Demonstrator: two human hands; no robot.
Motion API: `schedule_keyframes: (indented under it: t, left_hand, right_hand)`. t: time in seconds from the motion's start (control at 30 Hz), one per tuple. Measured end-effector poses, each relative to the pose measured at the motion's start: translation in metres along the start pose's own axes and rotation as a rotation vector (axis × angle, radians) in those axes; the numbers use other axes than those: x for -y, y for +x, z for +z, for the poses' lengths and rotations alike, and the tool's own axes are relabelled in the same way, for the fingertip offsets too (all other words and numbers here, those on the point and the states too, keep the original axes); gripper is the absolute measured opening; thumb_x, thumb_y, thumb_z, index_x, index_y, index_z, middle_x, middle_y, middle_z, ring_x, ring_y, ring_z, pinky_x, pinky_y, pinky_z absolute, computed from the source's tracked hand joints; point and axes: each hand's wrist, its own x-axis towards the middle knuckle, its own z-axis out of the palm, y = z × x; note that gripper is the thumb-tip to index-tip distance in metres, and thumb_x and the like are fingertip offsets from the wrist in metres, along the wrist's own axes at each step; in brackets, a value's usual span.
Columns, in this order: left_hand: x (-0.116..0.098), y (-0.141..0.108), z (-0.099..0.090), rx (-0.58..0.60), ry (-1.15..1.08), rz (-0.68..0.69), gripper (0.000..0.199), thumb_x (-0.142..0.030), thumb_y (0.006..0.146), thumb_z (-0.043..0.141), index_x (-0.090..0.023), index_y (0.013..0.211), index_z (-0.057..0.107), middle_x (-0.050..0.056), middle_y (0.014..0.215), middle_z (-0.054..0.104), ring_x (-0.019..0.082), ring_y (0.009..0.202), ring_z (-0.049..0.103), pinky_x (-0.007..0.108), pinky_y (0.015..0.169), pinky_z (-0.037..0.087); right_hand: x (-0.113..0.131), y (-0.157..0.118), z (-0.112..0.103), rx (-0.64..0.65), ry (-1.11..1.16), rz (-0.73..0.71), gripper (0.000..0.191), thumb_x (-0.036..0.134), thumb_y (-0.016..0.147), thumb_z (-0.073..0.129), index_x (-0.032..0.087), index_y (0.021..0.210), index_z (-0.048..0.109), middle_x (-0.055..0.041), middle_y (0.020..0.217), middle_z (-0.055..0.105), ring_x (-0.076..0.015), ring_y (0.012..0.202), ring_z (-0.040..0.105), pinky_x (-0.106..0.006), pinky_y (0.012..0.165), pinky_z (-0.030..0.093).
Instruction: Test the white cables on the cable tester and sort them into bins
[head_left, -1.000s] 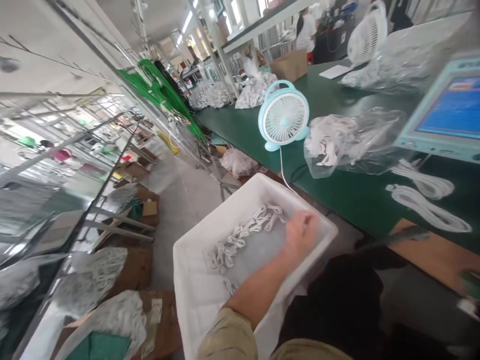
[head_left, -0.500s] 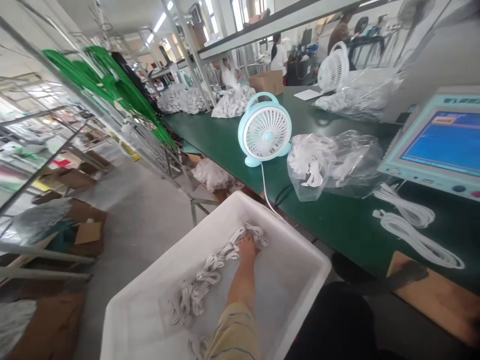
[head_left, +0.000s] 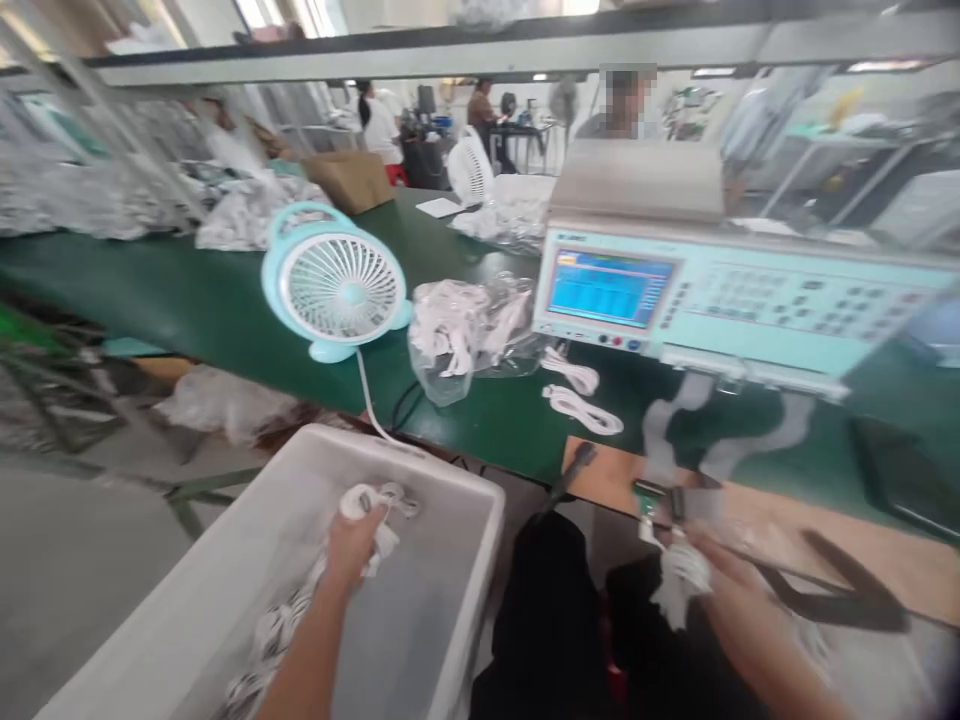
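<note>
My left hand (head_left: 351,548) is inside the white plastic bin (head_left: 469,500), its fingers closed round a coiled white cable (head_left: 386,545) near the far wall. A row of similar white cable bundles (head_left: 274,625) lies along the bin's left side, partly behind my forearm. On the right, my blurred right hand (head_left: 724,575) grips another white cable bundle (head_left: 681,585). This bundle hangs beside a small green circuit board and dark connectors (head_left: 660,500) at the wooden board's edge (head_left: 787,520). Whether its plug sits in a connector cannot be made out.
A light-blue fan (head_left: 349,285) stands on the green table (head_left: 510,430) beside a clear bag of white cables (head_left: 450,335). Two coiled cables (head_left: 581,408) lie before the tester (head_left: 615,290), whose flat ribbons (head_left: 757,435) run forward. Other people are beyond the table.
The view has swung right, bringing the whole tester and my right hand with its cable bundle into sight. My left hand stays in the bin, now with a coiled cable raised in its fingers.
</note>
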Motion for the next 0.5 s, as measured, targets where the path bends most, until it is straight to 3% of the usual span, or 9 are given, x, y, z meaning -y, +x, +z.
schedule_keyframes:
  t: [0.07, 0.13, 0.2, 0.27, 0.4, 0.5]
  left_hand:
    - [-0.032, -0.039, -0.001, 0.277, -0.226, 0.083, 0.054, -0.04, 0.065, 0.061, -0.021, 0.114, 0.052, 0.0, 0.076, 0.062, 0.015, 0.056, 0.056, 0.026, 0.052, 0.046]
    - [-0.066, -0.085, 0.013, 0.598, -0.41, 0.109, 0.06, -0.033, 0.058, 0.069, -0.02, 0.115, 0.053, 0.0, 0.076, 0.063, 0.012, 0.052, 0.053, 0.024, 0.049, 0.044]
    - [-0.097, -0.13, 0.044, 0.921, -0.468, 0.112, 0.061, -0.027, 0.057, 0.069, -0.018, 0.115, 0.055, 0.002, 0.074, 0.064, 0.013, 0.055, 0.055, 0.024, 0.052, 0.045]
    - [-0.122, -0.162, 0.085, 1.13, -0.454, 0.087, 0.06, -0.024, 0.057, 0.068, -0.018, 0.115, 0.055, 0.003, 0.07, 0.064, 0.013, 0.054, 0.056, 0.024, 0.051, 0.045]
    - [-0.142, -0.189, 0.155, 1.286, -0.481, 0.02, 0.058, -0.022, 0.054, 0.066, -0.015, 0.11, 0.057, 0.002, 0.06, 0.061, 0.012, 0.044, 0.053, 0.022, 0.041, 0.042]
    - [-0.138, -0.197, 0.176, 1.192, -0.549, 0.001, 0.051, -0.022, 0.053, 0.066, -0.013, 0.103, 0.06, 0.001, 0.057, 0.059, 0.012, 0.042, 0.052, 0.02, 0.038, 0.039]
  right_hand:
    - [0.0, -0.003, -0.002, 0.058, 0.16, 0.081, 0.035, 0.05, 0.058, 0.076, 0.018, 0.071, 0.071, -0.0065, 0.073, 0.065, -0.0224, 0.068, 0.057, -0.028, 0.056, 0.044]
    - [-0.002, -0.003, 0.002, 0.088, 0.283, 0.126, 0.034, 0.047, 0.058, 0.078, 0.017, 0.071, 0.07, -0.004, 0.07, 0.063, -0.0185, 0.063, 0.054, -0.025, 0.054, 0.041]
    - [-0.007, -0.003, 0.005, 0.112, 0.363, 0.139, 0.034, 0.047, 0.062, 0.077, 0.016, 0.073, 0.068, -0.0029, 0.068, 0.062, -0.0166, 0.061, 0.052, -0.024, 0.054, 0.04]
    - [-0.011, -0.004, 0.006, 0.126, 0.419, 0.129, 0.033, 0.046, 0.066, 0.074, 0.016, 0.074, 0.066, -0.0018, 0.065, 0.061, -0.0154, 0.059, 0.05, -0.023, 0.054, 0.039]
    - [-0.013, -0.004, 0.005, 0.145, 0.49, 0.099, 0.036, 0.049, 0.068, 0.072, 0.015, 0.068, 0.06, 0.0005, 0.056, 0.055, -0.0128, 0.051, 0.045, -0.022, 0.05, 0.036]
    - [-0.011, -0.006, 0.008, 0.141, 0.508, 0.094, 0.04, 0.052, 0.066, 0.071, 0.016, 0.066, 0.056, 0.0011, 0.053, 0.053, -0.0119, 0.047, 0.043, -0.022, 0.047, 0.035]
